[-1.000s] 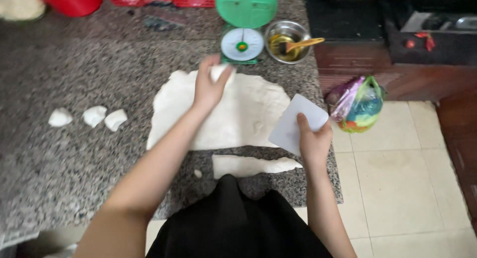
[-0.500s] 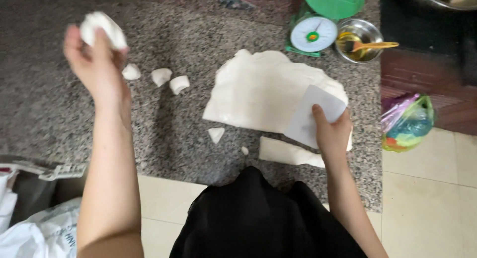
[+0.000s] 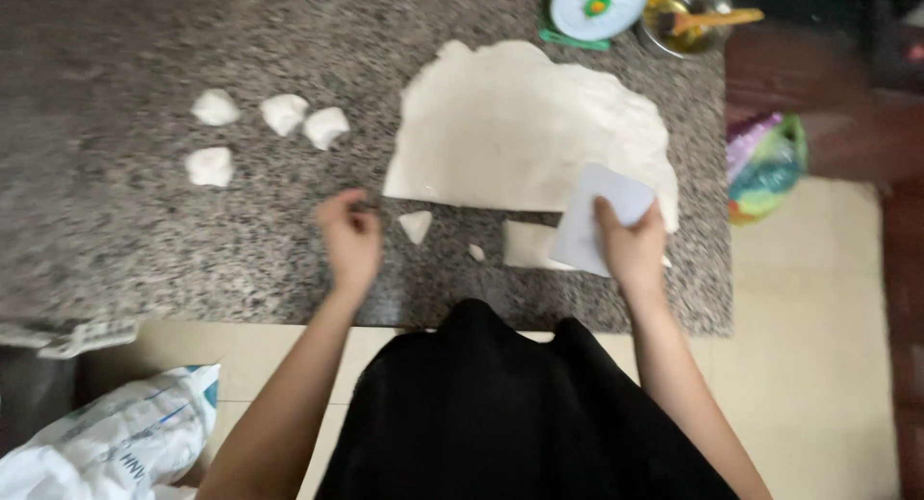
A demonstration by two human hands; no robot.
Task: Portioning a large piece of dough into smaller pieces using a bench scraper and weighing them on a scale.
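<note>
On the speckled worktop (image 3: pixel 144 240), the right hand (image 3: pixel 630 250) has its fingers clamped on a white scraper (image 3: pixel 599 217) at the near edge of the flat dough sheet (image 3: pixel 525 125). Left of the sheet, the left hand (image 3: pixel 351 240) hovers empty, fingers loosely curled. Four dough pieces (image 3: pixel 284 113) lie farther left.

You stand at a speckled grey granite worktop (image 3: pixel 144 240) under dim light. Below you lies a cream tiled floor (image 3: pixel 828 365), with dark wooden cabinetry (image 3: pixel 818 86) at your right.
</note>
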